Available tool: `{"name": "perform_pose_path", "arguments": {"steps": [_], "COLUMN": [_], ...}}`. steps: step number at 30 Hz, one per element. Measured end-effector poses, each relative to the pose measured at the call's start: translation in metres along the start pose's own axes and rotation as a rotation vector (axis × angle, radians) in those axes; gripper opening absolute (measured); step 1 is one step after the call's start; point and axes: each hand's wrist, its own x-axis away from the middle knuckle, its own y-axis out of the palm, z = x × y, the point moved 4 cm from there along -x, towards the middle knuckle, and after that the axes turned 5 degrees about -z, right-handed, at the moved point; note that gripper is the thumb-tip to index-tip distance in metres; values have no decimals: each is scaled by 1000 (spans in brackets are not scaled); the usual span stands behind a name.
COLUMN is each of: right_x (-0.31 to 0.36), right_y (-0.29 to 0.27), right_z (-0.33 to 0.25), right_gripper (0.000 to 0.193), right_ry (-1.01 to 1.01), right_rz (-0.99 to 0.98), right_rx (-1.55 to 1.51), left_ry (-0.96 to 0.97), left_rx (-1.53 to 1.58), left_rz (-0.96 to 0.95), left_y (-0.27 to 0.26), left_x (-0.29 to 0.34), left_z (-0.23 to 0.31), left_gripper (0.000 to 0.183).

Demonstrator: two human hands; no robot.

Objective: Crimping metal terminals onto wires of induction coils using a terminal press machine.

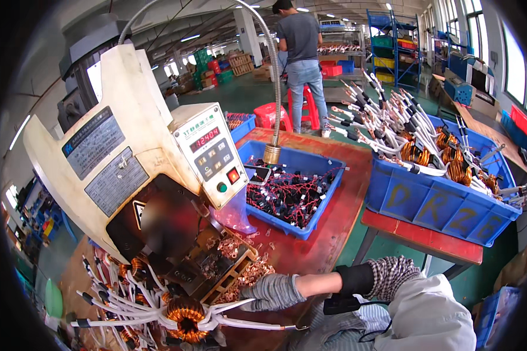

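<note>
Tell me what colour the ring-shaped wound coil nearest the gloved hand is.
The coil is shiny copper-orange; it shows best in the head view.

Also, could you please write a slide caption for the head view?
Gloved right hand beside small copper pieces and a copper coil with white wires, at a cream machine.

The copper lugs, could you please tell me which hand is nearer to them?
Right, as far as shows: the right hand is just beside the copper lugs; the left hand cannot be clearly made out.
</note>
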Motion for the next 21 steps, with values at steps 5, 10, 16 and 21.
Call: {"name": "perform_pose_path", "arguments": {"steps": [5, 10, 16, 21], "right_x": [-6, -18, -20, 1], "right_y": [20, 32, 7, -15], "right_z": [10, 18, 26, 17], "right_gripper": [34, 37, 31, 21], "right_ry": [277, 314, -93, -365], "right_rz": [-358, -333, 135, 461], "right_rx": [-800, -1391, -96, 366], "left_ry": [27, 41, 54, 65], "left_rx": [59, 97, 121, 161], "left_rz": [40, 62, 83, 98], "left_y": [-4, -8, -5, -6], "left_x": [0, 1, 3, 10], "left_z": [7, 10, 10, 10], "left_gripper": [82, 81, 81, 80]}}
